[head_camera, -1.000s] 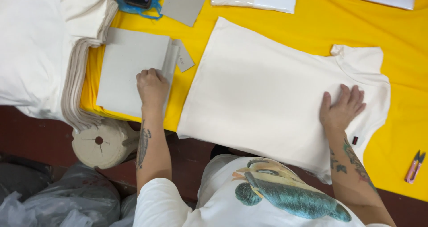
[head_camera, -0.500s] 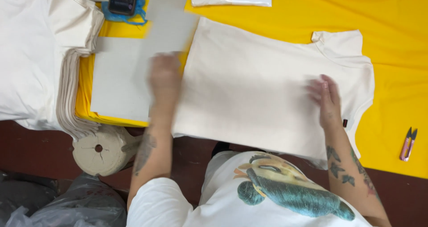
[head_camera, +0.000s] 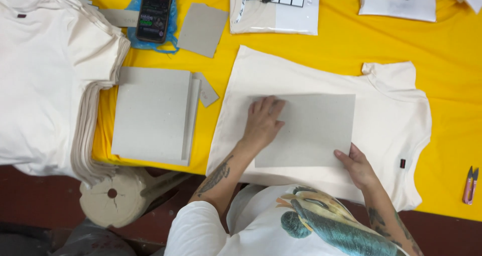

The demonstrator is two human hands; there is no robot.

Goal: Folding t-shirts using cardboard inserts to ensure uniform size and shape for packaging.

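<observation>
A cream T-shirt (head_camera: 391,110) lies flat, back side up, on the yellow table cover (head_camera: 341,50). A grey cardboard sheet (head_camera: 316,125) rests on the middle of the shirt. My left hand (head_camera: 263,123) lies palm down on the sheet's left end. My right hand (head_camera: 357,166) holds the sheet's near right corner, thumb on top. Left of the shirt sits a stack of grey cardboard sheets (head_camera: 150,115).
A tall pile of cream T-shirts (head_camera: 45,80) fills the left. A phone (head_camera: 153,15) lies on blue cloth at the back, beside a loose grey card (head_camera: 202,30). Bagged folded shirts (head_camera: 273,10) line the far edge. Pink snips (head_camera: 470,185) lie far right. A cardboard spool (head_camera: 113,195) sits below the table.
My left hand took one cardboard sheet from the stack and carried it right onto the shirt. My right hand left the shirt's sleeve area and came to the sheet's near corner.
</observation>
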